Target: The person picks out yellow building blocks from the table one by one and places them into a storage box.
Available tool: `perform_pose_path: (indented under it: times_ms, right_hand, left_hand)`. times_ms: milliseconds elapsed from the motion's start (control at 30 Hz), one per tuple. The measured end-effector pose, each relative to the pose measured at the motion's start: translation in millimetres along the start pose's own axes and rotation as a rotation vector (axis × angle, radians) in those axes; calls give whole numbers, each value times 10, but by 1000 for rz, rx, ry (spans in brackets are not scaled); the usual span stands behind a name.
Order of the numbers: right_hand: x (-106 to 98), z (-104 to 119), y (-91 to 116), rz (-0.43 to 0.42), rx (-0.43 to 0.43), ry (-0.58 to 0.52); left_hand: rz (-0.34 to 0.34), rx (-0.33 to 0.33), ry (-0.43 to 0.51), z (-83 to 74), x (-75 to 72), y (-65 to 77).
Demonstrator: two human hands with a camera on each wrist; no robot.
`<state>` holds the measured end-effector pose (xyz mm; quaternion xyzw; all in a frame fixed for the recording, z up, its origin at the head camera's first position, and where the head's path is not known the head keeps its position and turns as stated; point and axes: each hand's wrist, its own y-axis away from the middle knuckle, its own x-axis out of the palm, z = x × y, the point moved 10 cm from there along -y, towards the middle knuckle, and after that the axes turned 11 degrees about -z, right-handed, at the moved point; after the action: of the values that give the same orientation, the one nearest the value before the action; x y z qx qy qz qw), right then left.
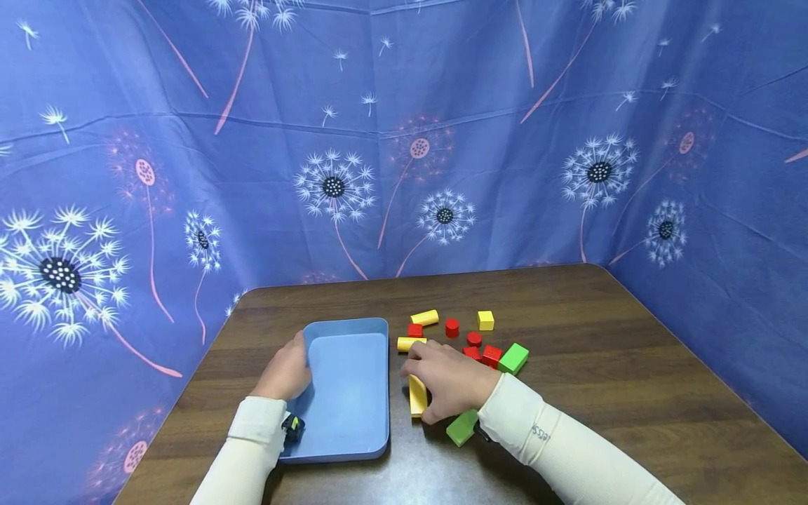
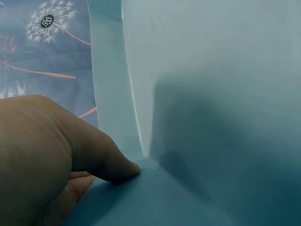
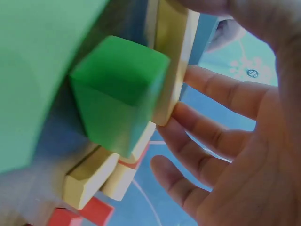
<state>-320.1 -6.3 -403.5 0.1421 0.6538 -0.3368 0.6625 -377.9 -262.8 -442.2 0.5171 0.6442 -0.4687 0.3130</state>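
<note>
My left hand (image 1: 285, 369) grips the left wall of a blue tray (image 1: 382, 393). In the left wrist view its thumb (image 2: 106, 153) lies over the tray's rim, on the inner side, with other fingers partly hidden outside. Right of the tray, my right hand (image 1: 449, 379) holds a long yellow block (image 1: 417, 398) between thumb and fingers. The right wrist view has the fingertips against one side of that yellow block (image 3: 171, 61) and the thumb at its upper end. A green block (image 1: 463, 428) lies under the right wrist.
Beyond the right hand lie two yellow cylinders (image 1: 425, 318), a yellow cube (image 1: 485, 320), red cylinders (image 1: 452, 327), several red blocks (image 1: 492, 355) and another green block (image 1: 514, 358). All are on the brown wooden table (image 1: 600, 393). A blue dandelion-print cloth (image 1: 505, 175) hangs behind it.
</note>
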Motion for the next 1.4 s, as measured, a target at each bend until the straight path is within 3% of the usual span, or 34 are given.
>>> perform_pose_path:
  times_ms: [267,633,1000,1400]
  right_hand:
    - [-191,151,-132,-65,-40,-10]
    - [-182,406,-353,-97,-95,-25]
    - [37,599,-536,-50,-139,-1]
    - [270,623,-600,14,-119,33]
  left_hand:
    - [-5,10,-1,-16,-17,-13]
    - [-24,14,-2,-37,3,-12]
    - [-8,3,-2,-47,-7,-14]
    - [-24,10,0,-31,-28,-3]
